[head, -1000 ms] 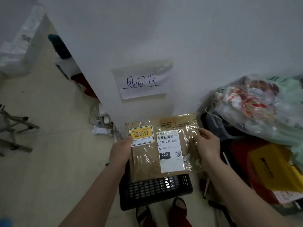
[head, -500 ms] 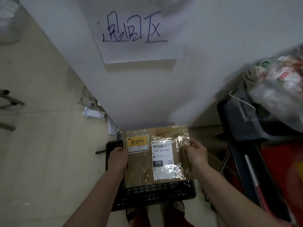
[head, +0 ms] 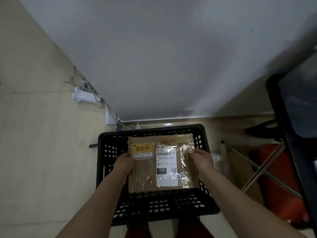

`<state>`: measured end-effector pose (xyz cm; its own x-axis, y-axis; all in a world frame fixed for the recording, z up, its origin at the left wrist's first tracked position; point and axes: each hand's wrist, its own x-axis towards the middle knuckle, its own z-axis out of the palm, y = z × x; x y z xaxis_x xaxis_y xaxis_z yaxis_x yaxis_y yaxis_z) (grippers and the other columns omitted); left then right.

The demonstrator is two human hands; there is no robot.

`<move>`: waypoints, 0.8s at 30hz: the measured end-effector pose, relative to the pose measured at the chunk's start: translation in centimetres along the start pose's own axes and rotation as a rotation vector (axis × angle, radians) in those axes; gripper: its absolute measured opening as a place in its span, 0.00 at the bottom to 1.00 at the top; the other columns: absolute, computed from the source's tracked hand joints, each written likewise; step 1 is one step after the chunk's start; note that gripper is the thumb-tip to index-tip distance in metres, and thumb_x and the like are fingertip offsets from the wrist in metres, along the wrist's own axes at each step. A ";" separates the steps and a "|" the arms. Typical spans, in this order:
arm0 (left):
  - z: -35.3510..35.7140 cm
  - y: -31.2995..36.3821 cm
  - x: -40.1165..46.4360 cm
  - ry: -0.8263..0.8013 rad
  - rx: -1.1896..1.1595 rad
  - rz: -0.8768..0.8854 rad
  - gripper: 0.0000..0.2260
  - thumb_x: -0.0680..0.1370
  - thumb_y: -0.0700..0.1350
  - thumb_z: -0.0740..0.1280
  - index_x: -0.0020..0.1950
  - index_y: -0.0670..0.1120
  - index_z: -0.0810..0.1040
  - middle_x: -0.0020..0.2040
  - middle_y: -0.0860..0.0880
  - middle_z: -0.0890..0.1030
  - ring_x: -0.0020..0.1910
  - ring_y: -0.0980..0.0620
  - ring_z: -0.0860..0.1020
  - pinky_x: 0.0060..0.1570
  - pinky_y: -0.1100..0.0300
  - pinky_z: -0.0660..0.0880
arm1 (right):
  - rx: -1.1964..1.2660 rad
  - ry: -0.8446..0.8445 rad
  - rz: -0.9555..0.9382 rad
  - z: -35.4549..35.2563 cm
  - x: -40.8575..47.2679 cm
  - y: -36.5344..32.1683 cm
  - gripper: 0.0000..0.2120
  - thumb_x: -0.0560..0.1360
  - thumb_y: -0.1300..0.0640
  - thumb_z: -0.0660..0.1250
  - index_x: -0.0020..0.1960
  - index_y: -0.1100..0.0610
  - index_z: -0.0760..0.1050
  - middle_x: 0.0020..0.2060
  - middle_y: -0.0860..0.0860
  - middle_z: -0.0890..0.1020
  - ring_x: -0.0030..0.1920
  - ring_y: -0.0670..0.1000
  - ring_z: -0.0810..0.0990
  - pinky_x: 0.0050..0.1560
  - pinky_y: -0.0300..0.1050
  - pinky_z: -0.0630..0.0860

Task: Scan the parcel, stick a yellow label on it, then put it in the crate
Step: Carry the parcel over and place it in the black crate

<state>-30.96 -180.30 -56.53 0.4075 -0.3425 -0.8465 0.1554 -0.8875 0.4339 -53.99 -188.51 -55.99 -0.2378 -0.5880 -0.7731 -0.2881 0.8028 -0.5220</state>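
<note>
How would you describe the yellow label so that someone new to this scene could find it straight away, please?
Start at the black crate on the floor by the white wall; both hands hold a brown parcel over it. The yellow label sits at the parcel's far left corner, just beyond the left hand. Unlike the taller white shipping label beside it, it is yellow with large dark characters.

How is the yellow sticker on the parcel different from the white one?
The yellow label is smaller and wider than tall; the white shipping label is bigger and taller than wide. The yellow label carries three big characters; the white shipping label has a barcode, numbers and a black box. The yellow label sits upper left, by the left hand. Both are stuck flat on the brown parcel.
</note>
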 end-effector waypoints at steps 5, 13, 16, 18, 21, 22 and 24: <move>1.6 -3.1 5.1 0.031 0.025 -0.037 0.13 0.77 0.39 0.62 0.60 0.42 0.78 0.45 0.46 0.80 0.43 0.47 0.79 0.45 0.56 0.77 | 0.054 -0.066 0.071 2.4 5.1 3.0 0.09 0.74 0.66 0.64 0.47 0.55 0.81 0.40 0.55 0.83 0.43 0.56 0.81 0.50 0.50 0.79; 4.0 -5.3 10.8 0.050 0.048 -0.086 0.18 0.76 0.44 0.64 0.66 0.43 0.74 0.62 0.39 0.77 0.59 0.40 0.77 0.59 0.45 0.75 | 0.055 -0.126 0.116 5.2 10.6 6.2 0.17 0.73 0.71 0.56 0.44 0.54 0.78 0.35 0.52 0.80 0.35 0.51 0.78 0.32 0.40 0.73; 4.2 -5.6 11.5 0.029 0.008 -0.069 0.14 0.77 0.40 0.65 0.63 0.43 0.76 0.57 0.41 0.81 0.53 0.43 0.80 0.55 0.48 0.78 | -0.006 -0.176 0.097 5.8 11.2 6.3 0.18 0.73 0.71 0.55 0.48 0.55 0.80 0.36 0.53 0.81 0.35 0.51 0.78 0.33 0.39 0.73; 4.1 -5.3 11.8 -0.002 -0.002 -0.049 0.13 0.76 0.38 0.66 0.60 0.43 0.78 0.55 0.42 0.82 0.51 0.43 0.81 0.54 0.48 0.78 | -0.043 -0.212 0.070 5.7 11.3 6.1 0.18 0.73 0.71 0.55 0.52 0.57 0.79 0.41 0.55 0.82 0.38 0.53 0.78 0.36 0.41 0.74; 3.8 -4.4 11.1 -0.078 -0.049 -0.021 0.11 0.75 0.36 0.67 0.56 0.45 0.79 0.53 0.42 0.83 0.47 0.45 0.82 0.52 0.49 0.79 | -0.034 -0.236 0.073 5.3 10.9 5.3 0.15 0.75 0.69 0.56 0.51 0.57 0.78 0.40 0.54 0.81 0.38 0.52 0.78 0.36 0.42 0.74; 3.7 -4.0 10.8 -0.090 -0.087 -0.015 0.12 0.76 0.35 0.66 0.58 0.44 0.78 0.54 0.42 0.82 0.47 0.45 0.82 0.51 0.50 0.79 | -0.011 -0.239 0.076 5.2 10.4 4.8 0.14 0.76 0.69 0.56 0.50 0.57 0.78 0.37 0.53 0.81 0.36 0.50 0.78 0.34 0.43 0.74; 3.3 -2.9 9.4 -0.107 -0.151 -0.003 0.12 0.77 0.33 0.64 0.58 0.44 0.75 0.52 0.42 0.81 0.42 0.48 0.81 0.44 0.55 0.79 | 0.033 -0.250 0.073 5.1 9.1 3.7 0.13 0.77 0.69 0.57 0.47 0.59 0.79 0.33 0.51 0.81 0.32 0.48 0.77 0.35 0.47 0.78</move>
<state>-30.60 -181.99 -66.77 0.3101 -0.3776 -0.8725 0.2931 -0.8351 0.4656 -52.44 -190.40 -66.77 -0.0194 -0.4888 -0.8722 -0.2469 0.8477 -0.4696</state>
